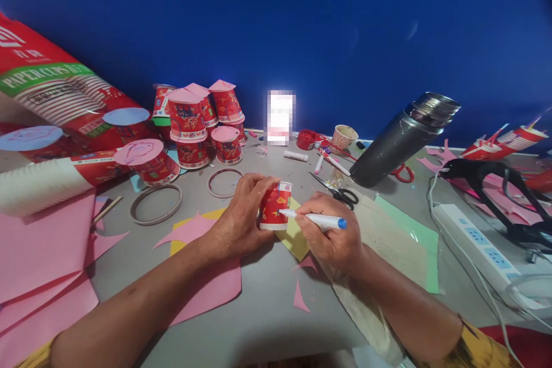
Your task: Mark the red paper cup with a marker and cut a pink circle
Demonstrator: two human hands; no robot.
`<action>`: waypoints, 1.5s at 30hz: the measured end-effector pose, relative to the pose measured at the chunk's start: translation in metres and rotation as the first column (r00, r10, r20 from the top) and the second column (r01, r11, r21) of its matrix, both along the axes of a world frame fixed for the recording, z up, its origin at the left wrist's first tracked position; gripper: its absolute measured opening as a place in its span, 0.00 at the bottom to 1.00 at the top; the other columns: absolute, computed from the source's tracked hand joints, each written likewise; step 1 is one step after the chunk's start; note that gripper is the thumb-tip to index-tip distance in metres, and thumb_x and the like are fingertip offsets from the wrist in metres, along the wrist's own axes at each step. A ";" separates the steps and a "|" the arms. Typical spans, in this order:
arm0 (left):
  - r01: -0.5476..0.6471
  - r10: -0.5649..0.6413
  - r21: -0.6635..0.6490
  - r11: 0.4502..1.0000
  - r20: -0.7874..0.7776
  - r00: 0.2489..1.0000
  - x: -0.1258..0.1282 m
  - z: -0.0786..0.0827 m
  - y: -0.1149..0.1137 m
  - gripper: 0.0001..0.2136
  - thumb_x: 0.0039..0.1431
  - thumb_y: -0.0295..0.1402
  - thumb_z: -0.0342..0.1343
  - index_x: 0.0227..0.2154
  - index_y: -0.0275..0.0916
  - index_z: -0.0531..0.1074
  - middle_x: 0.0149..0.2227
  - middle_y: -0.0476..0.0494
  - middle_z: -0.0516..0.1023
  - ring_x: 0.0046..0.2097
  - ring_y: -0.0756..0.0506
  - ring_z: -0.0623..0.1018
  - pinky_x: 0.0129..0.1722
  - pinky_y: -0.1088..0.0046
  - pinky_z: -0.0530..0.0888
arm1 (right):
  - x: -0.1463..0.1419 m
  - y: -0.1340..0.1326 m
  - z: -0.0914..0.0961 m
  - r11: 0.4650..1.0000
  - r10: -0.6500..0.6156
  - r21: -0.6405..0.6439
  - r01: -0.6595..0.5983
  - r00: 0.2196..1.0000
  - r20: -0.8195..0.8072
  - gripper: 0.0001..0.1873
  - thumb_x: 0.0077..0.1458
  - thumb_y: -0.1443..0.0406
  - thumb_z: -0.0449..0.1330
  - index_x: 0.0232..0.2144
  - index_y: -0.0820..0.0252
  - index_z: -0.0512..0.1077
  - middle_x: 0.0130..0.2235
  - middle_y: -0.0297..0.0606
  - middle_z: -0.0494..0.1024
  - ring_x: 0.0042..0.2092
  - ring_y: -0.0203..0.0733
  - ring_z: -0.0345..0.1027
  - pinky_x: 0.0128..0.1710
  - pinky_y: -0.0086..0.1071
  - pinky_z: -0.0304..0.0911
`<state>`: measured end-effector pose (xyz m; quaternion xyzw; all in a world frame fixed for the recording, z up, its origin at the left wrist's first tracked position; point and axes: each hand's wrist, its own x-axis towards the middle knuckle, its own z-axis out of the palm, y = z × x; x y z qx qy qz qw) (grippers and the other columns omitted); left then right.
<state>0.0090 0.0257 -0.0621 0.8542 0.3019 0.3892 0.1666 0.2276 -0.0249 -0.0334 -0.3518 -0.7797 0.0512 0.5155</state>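
My left hand is wrapped round the left side of a red printed paper cup, which stands upside down, its white rim toward the table. In my right hand is a white marker pen with a blue end; its tip meets the cup's printed side. Under and beside the hands lie a yellow paper sheet, a pink paper sheet and small pink scraps. Black-handled scissors rest just beyond my right hand.
Stacked red cups with pink paper tops stand at the back left, near tape rings. A dark thermos leans at the right, before a power strip with cables. A bag of paper cups lies at far left.
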 end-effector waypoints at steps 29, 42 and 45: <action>0.026 -0.024 -0.065 0.998 0.022 0.999 0.000 0.003 0.000 0.35 0.57 0.32 0.67 0.66 0.47 0.63 0.58 0.36 0.69 0.60 0.34 0.74 0.59 0.51 0.78 | 0.001 0.000 0.000 1.000 -0.016 -0.004 0.016 1.000 -0.010 0.05 0.67 0.68 0.61 0.37 0.55 0.75 0.30 0.34 0.81 0.30 0.40 0.73 0.31 0.34 0.68; 0.012 -0.011 -0.121 0.993 0.008 1.000 -0.003 0.013 -0.001 0.38 0.50 0.25 0.67 0.65 0.48 0.64 0.57 0.39 0.73 0.59 0.35 0.75 0.61 0.50 0.77 | 0.007 -0.002 0.009 0.998 -0.059 -0.018 0.059 0.998 0.005 0.07 0.66 0.69 0.59 0.35 0.55 0.75 0.29 0.34 0.81 0.29 0.40 0.74 0.31 0.34 0.69; 0.029 -0.026 -0.120 0.992 0.026 0.999 -0.004 0.014 0.000 0.37 0.51 0.25 0.67 0.65 0.47 0.64 0.58 0.38 0.73 0.60 0.34 0.75 0.61 0.49 0.77 | 0.008 -0.003 0.009 0.998 -0.063 -0.013 0.063 0.998 -0.009 0.07 0.66 0.68 0.59 0.34 0.55 0.74 0.29 0.34 0.81 0.29 0.40 0.74 0.30 0.34 0.68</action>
